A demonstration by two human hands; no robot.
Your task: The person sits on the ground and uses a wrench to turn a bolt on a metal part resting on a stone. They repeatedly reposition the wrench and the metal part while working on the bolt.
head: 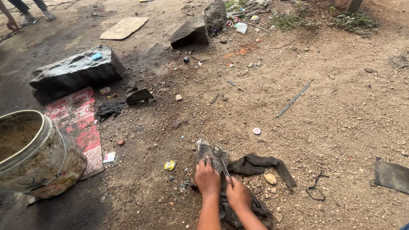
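At the lower centre of the frame, a small grey stone (207, 152) on the dirt ground (324, 127) is gripped by the left hand (207, 178), and a thin metal tool (222, 162) is clasped in the right hand (237, 194), its round end laid on the stone. Work appears mid-course. A dark rag (260, 164) lies just right; a dirty bucket (34, 153) stands at the left edge.

Outdoor bare dirt ground (341, 119), gravelly brown, oil-dark at left. Large grey flat rock (74, 72) upper left, two smaller grey rocks (191, 32) at top centre. Dirty plastic bucket (38, 157) on red printed sheet (81, 123). Green weeds (353, 19) top right. Flat daylight.
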